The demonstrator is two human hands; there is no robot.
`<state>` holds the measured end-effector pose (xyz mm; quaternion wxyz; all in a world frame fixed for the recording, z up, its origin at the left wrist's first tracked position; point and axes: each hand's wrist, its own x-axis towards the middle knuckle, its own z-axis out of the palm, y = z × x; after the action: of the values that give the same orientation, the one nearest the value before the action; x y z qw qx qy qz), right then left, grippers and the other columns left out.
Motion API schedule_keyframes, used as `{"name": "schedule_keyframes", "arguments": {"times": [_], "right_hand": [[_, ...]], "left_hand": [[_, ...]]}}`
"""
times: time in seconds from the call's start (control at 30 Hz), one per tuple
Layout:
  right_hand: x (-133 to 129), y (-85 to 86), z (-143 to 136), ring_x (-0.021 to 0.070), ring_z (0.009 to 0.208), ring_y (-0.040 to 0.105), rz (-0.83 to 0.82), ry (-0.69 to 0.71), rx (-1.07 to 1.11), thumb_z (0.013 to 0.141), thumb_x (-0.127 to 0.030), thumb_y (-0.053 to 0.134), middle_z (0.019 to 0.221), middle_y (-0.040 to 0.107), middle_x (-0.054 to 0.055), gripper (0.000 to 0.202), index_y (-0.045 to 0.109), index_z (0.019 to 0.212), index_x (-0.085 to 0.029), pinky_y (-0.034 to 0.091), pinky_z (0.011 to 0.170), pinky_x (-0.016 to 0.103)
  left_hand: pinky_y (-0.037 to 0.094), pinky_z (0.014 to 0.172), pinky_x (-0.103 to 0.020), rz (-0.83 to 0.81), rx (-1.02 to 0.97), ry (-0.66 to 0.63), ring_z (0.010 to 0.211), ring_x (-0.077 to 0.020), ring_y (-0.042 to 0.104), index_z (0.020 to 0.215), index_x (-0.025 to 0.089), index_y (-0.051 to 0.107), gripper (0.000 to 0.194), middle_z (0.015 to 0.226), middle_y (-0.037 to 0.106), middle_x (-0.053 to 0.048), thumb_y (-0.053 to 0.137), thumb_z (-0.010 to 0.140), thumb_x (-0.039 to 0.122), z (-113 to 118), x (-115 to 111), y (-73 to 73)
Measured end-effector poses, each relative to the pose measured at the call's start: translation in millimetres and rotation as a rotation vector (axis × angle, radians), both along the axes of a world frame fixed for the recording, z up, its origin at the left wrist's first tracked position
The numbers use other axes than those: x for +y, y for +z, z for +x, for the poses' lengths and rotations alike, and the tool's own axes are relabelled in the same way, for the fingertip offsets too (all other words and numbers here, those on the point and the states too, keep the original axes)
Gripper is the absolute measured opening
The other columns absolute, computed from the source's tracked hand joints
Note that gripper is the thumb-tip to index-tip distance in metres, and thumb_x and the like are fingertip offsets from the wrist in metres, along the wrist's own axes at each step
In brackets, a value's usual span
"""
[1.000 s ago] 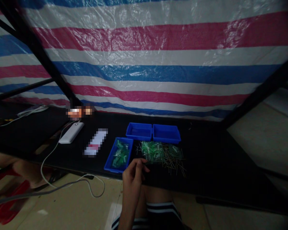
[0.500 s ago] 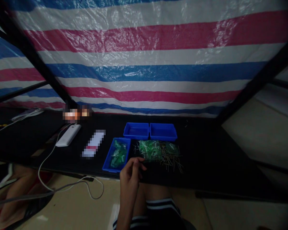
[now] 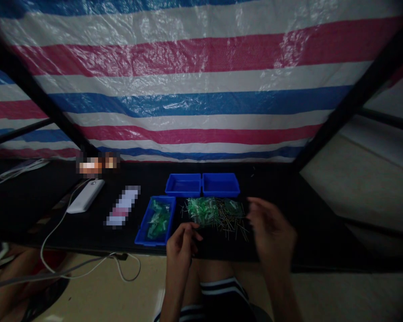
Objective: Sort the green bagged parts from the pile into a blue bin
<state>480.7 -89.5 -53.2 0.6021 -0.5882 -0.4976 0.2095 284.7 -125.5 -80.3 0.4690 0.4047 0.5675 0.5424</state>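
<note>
Green clear pieces [image 3: 201, 211] lie heaped on the black table, with thin metal pins [image 3: 233, 223] scattered to their right. A blue tray [image 3: 139, 237] at the left holds more green pieces. My left hand [image 3: 181, 243] is near the table's front edge, just right of that tray, thumb and fingers brought together; whatever they may hold is too small to make out. To the right of the pins, my right hand [image 3: 272, 228] hovers, blurred by motion, its fingertips too smeared to read.
Two bare-bottomed blue trays, one left [image 3: 183, 184] and one right [image 3: 220, 184], stand behind the heap. A white power bank [image 3: 86, 197] with a cable lies at the left. A striped sheet [image 3: 195, 103] hangs behind the table. Another person's leg [image 3: 11, 273] shows lower left.
My right hand has come into view from below and is now beside the pins. My left hand stays closed near the tray. The whole view has shifted slightly.
</note>
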Motion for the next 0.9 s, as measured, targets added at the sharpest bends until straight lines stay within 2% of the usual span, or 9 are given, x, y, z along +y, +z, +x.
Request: {"name": "schedule_keyframes", "arguments": {"times": [0.1, 0.17, 0.27, 0.4, 0.5, 0.6, 0.7, 0.8, 0.9], "right_hand": [[12.3, -17.5, -26.7, 0.0172, 0.073, 0.069, -0.093, 0.121, -0.206, 0.098, -0.038, 0.065, 0.081, 0.074, 0.002, 0.021, 0.079, 0.101, -0.022, 0.052, 0.071, 0.029], [20.3, -24.5, -44.9, 0.0178, 0.073, 0.069, -0.196, 0.173, -0.371, 0.095, -0.033, 0.067, 0.076, 0.072, 0.000, 0.020, 0.078, 0.110, -0.024, 0.047, 0.069, 0.029], [29.4, -24.6, -63.3, 0.0196, 0.077, 0.070, -0.333, 0.195, -0.498, 0.091, -0.036, 0.073, 0.078, 0.072, -0.001, 0.031, 0.073, 0.121, -0.025, 0.039, 0.065, 0.028], [36.5, -17.8, -72.1, 0.0192, 0.071, 0.068, -0.436, 0.102, -0.552, 0.095, -0.043, 0.069, 0.075, 0.071, -0.001, 0.022, 0.074, 0.108, -0.026, 0.028, 0.059, 0.028], [40.3, -18.5, -73.7, 0.0174, 0.065, 0.064, -0.473, 0.094, -0.560, 0.094, -0.038, 0.069, 0.071, 0.070, -0.002, 0.013, 0.074, 0.098, -0.026, 0.023, 0.057, 0.029], [41.7, -22.7, -74.0, 0.0157, 0.059, 0.058, -0.453, 0.102, -0.473, 0.093, -0.034, 0.067, 0.064, 0.064, -0.002, 0.013, 0.073, 0.088, -0.024, 0.024, 0.057, 0.028], [34.8, -22.9, -73.7, 0.0145, 0.054, 0.051, -0.322, 0.128, -0.218, 0.092, -0.040, 0.064, 0.057, 0.054, -0.004, 0.022, 0.070, 0.084, -0.021, 0.032, 0.057, 0.027], [13.6, -17.3, -72.5, 0.0137, 0.055, 0.047, -0.218, 0.175, 0.073, 0.091, -0.049, 0.064, 0.058, 0.047, -0.005, 0.031, 0.068, 0.085, -0.019, 0.036, 0.055, 0.025], [-15.6, -14.1, -67.6, 0.0137, 0.060, 0.049, -0.248, 0.203, 0.250, 0.089, -0.052, 0.069, 0.064, 0.052, -0.003, 0.034, 0.067, 0.082, -0.019, 0.039, 0.057, 0.024]], "left_hand": [[0.037, 0.047, -0.021, -0.018, 0.018, -0.001, 0.048, -0.0103, 0.049, 0.070, 0.017, 0.064, 0.059, 0.058, 0.063, -0.002, 0.061, 0.090, 0.072, 1.1, 0.2, -1.2], [0.035, 0.047, -0.021, -0.026, 0.028, 0.016, 0.046, -0.0103, 0.046, 0.061, 0.019, 0.054, 0.063, 0.051, 0.056, 0.000, 0.060, 0.089, 0.075, 0.6, -0.8, -1.8], [0.032, 0.045, -0.022, -0.027, 0.037, 0.055, 0.045, -0.0099, 0.042, 0.059, 0.021, 0.049, 0.063, 0.048, 0.048, 0.003, 0.059, 0.090, 0.074, 0.7, -2.8, -2.3], [0.031, 0.045, -0.022, -0.020, 0.033, 0.060, 0.044, -0.0098, 0.040, 0.059, 0.021, 0.047, 0.061, 0.047, 0.045, 0.004, 0.057, 0.092, 0.072, 4.2, -5.2, -0.3], [0.032, 0.046, -0.022, -0.027, 0.012, 0.045, 0.045, -0.0098, 0.040, 0.060, 0.021, 0.048, 0.061, 0.048, 0.045, 0.004, 0.058, 0.092, 0.072, 6.0, -6.0, 1.2], [0.032, 0.046, -0.022, -0.036, -0.018, 0.041, 0.045, -0.0096, 0.040, 0.060, 0.021, 0.048, 0.062, 0.049, 0.045, 0.004, 0.059, 0.090, 0.074, 4.6, -5.5, 0.0], [0.035, 0.048, -0.022, -0.049, -0.039, 0.026, 0.046, -0.0099, 0.042, 0.059, 0.021, 0.049, 0.063, 0.049, 0.048, 0.003, 0.060, 0.090, 0.073, 2.4, -4.1, -0.8], [0.036, 0.048, -0.022, -0.066, -0.098, 0.002, 0.047, -0.0103, 0.046, 0.064, 0.019, 0.055, 0.060, 0.052, 0.054, 0.001, 0.059, 0.092, 0.072, 3.5, -3.6, 3.4], [0.038, 0.048, -0.021, -0.090, -0.207, -0.023, 0.049, -0.0106, 0.050, 0.080, 0.018, 0.062, 0.056, 0.061, 0.061, -0.001, 0.054, 0.095, 0.071, 7.3, -5.4, 11.0]]}}
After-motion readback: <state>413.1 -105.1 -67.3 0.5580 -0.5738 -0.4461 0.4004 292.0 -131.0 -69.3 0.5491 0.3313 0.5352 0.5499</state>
